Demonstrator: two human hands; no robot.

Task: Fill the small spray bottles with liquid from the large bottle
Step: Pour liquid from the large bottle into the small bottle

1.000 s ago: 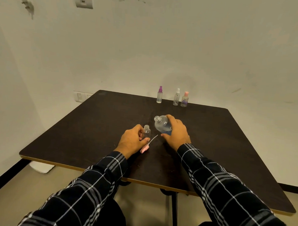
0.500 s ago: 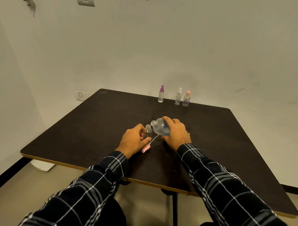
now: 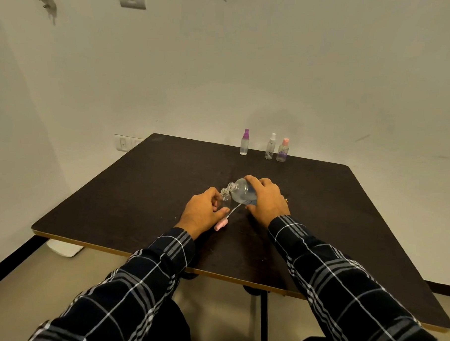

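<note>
On the table (image 3: 145,192), the left hand (image 3: 201,212) grips a small open bottle (image 3: 224,199) upright. The right hand (image 3: 266,198) grips the large bottle (image 3: 239,192), tilted with its mouth just above the small one.

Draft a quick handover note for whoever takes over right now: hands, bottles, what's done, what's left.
Left hand holds the small open bottle upright.
Right hand grips the large bottle, tilted, mouth close to the small bottle's neck.
The pink spray cap lies on the table by the left hand.
Three capped spray bottles stand at the far edge; fill unclear.
Done: cap off, bottles lined up. Left: pour, recap, then any others.
</note>
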